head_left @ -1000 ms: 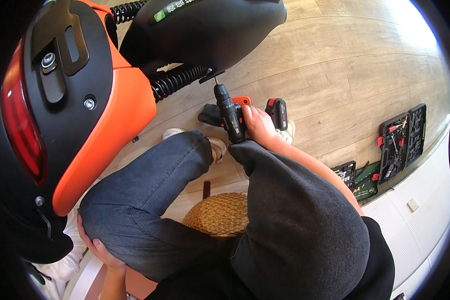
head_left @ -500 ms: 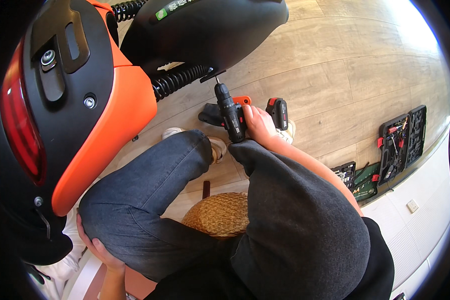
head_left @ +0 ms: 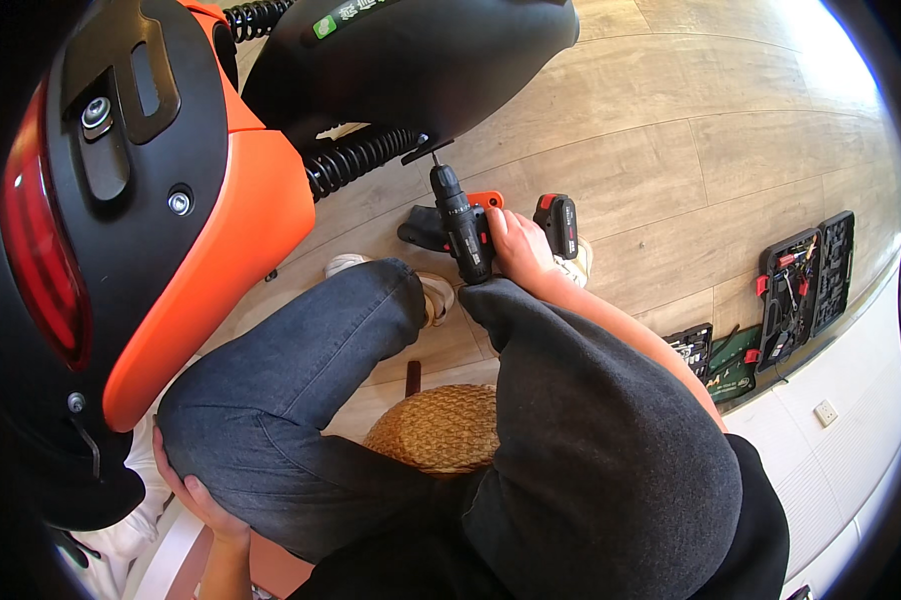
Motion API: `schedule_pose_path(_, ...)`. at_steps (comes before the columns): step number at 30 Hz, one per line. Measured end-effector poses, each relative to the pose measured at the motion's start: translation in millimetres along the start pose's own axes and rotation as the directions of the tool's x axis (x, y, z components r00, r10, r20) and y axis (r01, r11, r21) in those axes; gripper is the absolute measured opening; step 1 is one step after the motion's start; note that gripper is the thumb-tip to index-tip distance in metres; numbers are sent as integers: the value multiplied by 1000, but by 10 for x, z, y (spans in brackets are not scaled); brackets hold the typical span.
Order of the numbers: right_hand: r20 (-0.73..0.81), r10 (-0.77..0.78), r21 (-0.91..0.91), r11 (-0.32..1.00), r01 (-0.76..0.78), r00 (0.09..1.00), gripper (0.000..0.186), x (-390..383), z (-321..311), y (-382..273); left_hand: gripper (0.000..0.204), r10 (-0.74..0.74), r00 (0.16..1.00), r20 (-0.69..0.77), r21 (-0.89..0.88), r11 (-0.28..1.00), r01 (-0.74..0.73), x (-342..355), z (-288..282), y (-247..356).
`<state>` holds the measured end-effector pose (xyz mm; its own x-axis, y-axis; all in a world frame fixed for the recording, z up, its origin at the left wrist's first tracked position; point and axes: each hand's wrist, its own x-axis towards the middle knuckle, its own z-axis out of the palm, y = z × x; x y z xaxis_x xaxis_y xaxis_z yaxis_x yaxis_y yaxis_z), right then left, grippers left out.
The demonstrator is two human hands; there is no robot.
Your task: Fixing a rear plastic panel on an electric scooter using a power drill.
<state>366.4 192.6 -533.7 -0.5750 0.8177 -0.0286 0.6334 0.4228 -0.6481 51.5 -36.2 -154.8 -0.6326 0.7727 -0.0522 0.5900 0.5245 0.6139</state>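
Right hand (head_left: 519, 246) gripping black drill (head_left: 462, 235) | left hand (head_left: 206, 505) spread against thigh (head_left: 261, 450) | black bodywork (head_left: 401, 85): green-white label (head_left: 325, 27) | drill print (head_left: 461, 212) seemingly illegible

The right hand (head_left: 521, 246) grips a black drill (head_left: 463, 228), its bit at the edge of a rounded black vehicle part (head_left: 411, 85) beside a coil spring (head_left: 361, 165). The left hand (head_left: 199, 500) rests against the bent left leg (head_left: 301, 365). An open toolbox (head_left: 835, 275) lies on the wood-plank floor (head_left: 611, 110) at right.

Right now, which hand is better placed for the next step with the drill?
Probably the right hand: it grips the drill, while the left hand, away from it, rests on the left knee.
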Motion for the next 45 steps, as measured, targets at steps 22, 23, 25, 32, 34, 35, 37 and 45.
schedule_pose_path(22, -20, -10, 0, 1000, 10, 1000, 23, -5, 6, -1, 78, -3, 1000, -1, -14, 1000, 3, -28, -7, -20)
schedule_pose_path(23, -20, -11, 0, 1000, 11, 1000, 23, -6, 6, -1, 78, -3, 1000, -1, -14, 1000, 3, -29, -8, -24)
schedule_pose_path(25, -25, -13, 2, 1000, 13, 1000, 23, -10, 6, -1, 79, -2, 1000, 5, -13, 1000, 2, -36, -13, -33)
schedule_pose_path(32, -2, 0, 13, 1000, 0, 1000, 23, -10, -6, -6, 80, 1, 1000, 4, -14, 1000, -1, -42, -5, -19)
schedule_pose_path(34, -14, -6, 9, 1000, 6, 1000, 23, -12, 6, 0, 80, -4, 1000, 1, -10, 1000, 4, -46, -3, -14)
schedule_pose_path(35, -13, -5, 8, 1000, 5, 1000, 23, -10, 3, 3, 80, -4, 1000, 1, -11, 1000, 4, -44, -1, -10)
schedule_pose_path(37, -18, -9, 4, 1000, 9, 1000, 23, -8, 1, 7, 80, -7, 1000, 6, -14, 1000, 7, -43, 2, 0)
schedule_pose_path(45, -25, -13, -12, 1000, 12, 1000, 23, -4, 2, 14, 80, -9, 1000, -3, -3, 1000, 9, -49, 7, 14)
